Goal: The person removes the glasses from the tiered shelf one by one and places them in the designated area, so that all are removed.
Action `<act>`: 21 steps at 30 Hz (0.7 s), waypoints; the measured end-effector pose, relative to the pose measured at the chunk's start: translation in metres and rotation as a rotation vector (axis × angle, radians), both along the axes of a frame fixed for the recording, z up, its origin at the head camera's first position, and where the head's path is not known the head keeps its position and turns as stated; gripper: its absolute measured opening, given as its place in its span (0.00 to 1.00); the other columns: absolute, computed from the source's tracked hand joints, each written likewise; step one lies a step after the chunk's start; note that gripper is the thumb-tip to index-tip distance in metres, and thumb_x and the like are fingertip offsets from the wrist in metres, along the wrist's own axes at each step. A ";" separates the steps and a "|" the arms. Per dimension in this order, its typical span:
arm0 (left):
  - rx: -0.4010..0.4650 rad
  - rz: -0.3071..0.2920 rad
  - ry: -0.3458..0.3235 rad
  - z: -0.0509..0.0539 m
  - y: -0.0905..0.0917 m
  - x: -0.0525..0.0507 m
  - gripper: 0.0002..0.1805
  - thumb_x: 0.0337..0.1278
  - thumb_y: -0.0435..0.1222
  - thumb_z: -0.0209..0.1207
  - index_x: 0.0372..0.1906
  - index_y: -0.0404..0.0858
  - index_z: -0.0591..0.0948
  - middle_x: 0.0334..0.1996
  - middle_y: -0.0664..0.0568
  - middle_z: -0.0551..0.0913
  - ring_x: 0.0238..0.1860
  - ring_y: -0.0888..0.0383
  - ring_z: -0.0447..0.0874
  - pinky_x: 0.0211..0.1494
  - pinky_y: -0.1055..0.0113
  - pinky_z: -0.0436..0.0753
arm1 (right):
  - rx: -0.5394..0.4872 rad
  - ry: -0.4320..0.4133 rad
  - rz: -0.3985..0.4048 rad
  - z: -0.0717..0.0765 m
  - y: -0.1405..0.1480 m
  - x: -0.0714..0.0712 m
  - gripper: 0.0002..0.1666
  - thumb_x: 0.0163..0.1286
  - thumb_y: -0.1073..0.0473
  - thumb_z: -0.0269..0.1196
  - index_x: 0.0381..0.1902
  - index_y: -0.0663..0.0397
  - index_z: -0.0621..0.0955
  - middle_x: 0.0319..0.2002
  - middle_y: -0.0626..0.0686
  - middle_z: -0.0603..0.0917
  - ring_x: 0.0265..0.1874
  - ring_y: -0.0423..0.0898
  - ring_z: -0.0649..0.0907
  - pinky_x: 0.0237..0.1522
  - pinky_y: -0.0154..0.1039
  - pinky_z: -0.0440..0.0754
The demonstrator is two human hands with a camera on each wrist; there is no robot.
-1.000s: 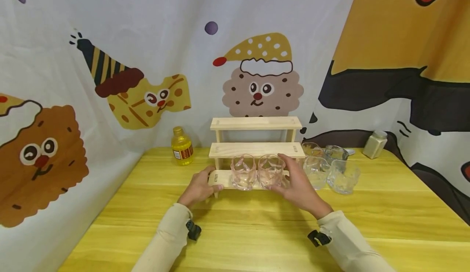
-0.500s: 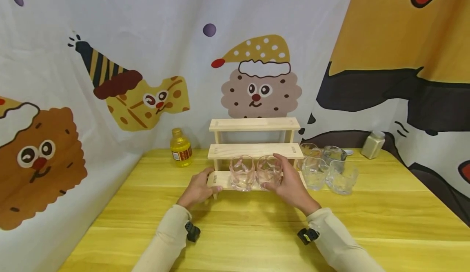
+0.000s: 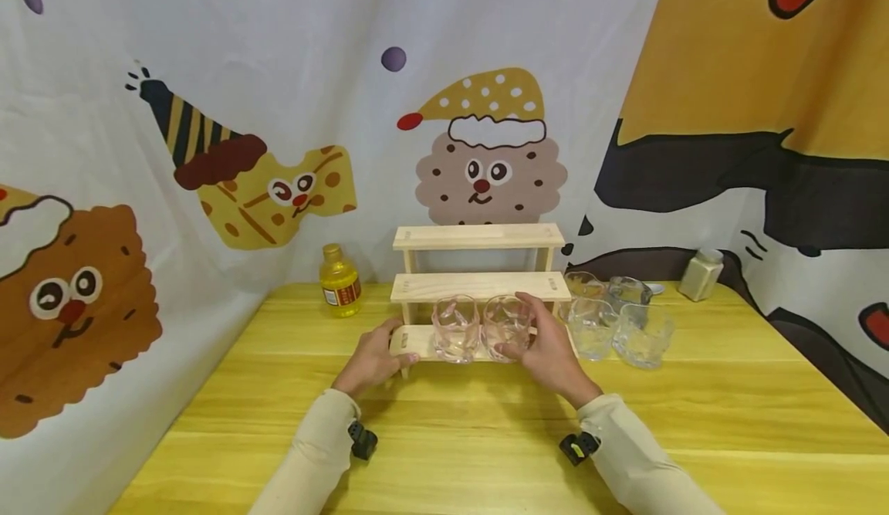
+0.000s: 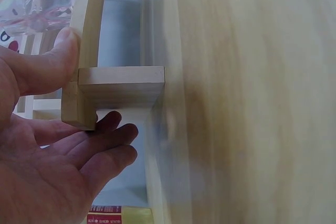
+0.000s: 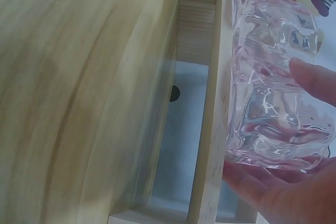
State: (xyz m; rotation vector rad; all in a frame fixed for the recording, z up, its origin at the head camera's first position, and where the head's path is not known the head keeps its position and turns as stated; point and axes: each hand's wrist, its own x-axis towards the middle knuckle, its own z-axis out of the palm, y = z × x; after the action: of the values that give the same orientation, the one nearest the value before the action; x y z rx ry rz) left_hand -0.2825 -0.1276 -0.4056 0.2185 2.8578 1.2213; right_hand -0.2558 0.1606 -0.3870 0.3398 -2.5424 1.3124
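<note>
A three-tier pale wooden rack (image 3: 479,287) stands on the table. My left hand (image 3: 371,357) grips the left end of its lowest shelf; in the left wrist view, the thumb lies over the board's edge and the fingers (image 4: 107,150) curl beneath. Two faceted pinkish glasses sit side by side on that shelf: a left glass (image 3: 455,330) and a right glass (image 3: 501,323). Around the right one is my right hand (image 3: 549,354), thumb in front and fingers at its far side. The right wrist view shows both glasses close together, with the gripped glass (image 5: 278,114) nearer.
Right of the rack stand several clear glasses (image 3: 642,337), close together. Behind them on the right is a jar with pale contents (image 3: 701,276). A yellow oil bottle (image 3: 340,283) stands at the back left. Printed cloth (image 3: 292,36) hangs behind the table (image 3: 444,438).
My right hand and forearm have shifted slightly left, the thumb lying further across the right glass. The left hand keeps its hold on the shelf. The head view has drifted a little.
</note>
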 end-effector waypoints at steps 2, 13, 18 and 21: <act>0.005 -0.002 -0.004 0.001 0.000 0.000 0.33 0.56 0.37 0.71 0.66 0.36 0.73 0.51 0.40 0.83 0.41 0.53 0.78 0.41 0.63 0.74 | -0.010 -0.007 -0.002 0.000 0.001 0.001 0.53 0.56 0.62 0.76 0.76 0.56 0.61 0.66 0.65 0.75 0.57 0.61 0.79 0.59 0.59 0.79; 0.001 -0.012 0.003 0.003 0.000 0.001 0.32 0.57 0.36 0.70 0.66 0.37 0.73 0.49 0.41 0.83 0.40 0.53 0.77 0.42 0.63 0.73 | -0.010 0.011 -0.006 0.013 0.017 0.016 0.53 0.57 0.61 0.76 0.76 0.56 0.62 0.60 0.63 0.79 0.48 0.55 0.79 0.60 0.61 0.78; 0.005 -0.013 0.007 0.000 0.001 0.000 0.31 0.56 0.37 0.71 0.64 0.37 0.74 0.49 0.41 0.84 0.40 0.53 0.77 0.42 0.63 0.73 | 0.018 0.029 0.001 0.017 0.036 0.030 0.51 0.58 0.60 0.75 0.75 0.55 0.63 0.65 0.64 0.78 0.57 0.61 0.80 0.57 0.62 0.79; 0.015 -0.006 0.002 0.000 -0.001 0.000 0.32 0.56 0.37 0.71 0.65 0.37 0.74 0.48 0.41 0.84 0.39 0.54 0.77 0.39 0.64 0.73 | 0.030 0.051 0.005 0.015 0.048 0.035 0.50 0.59 0.60 0.75 0.75 0.55 0.64 0.64 0.64 0.78 0.61 0.63 0.79 0.55 0.60 0.81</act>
State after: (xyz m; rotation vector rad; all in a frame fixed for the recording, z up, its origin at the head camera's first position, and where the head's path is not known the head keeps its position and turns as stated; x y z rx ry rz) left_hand -0.2827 -0.1282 -0.4059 0.2281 2.8489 1.2423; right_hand -0.2210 0.2083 -0.3718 0.3811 -2.5234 1.2519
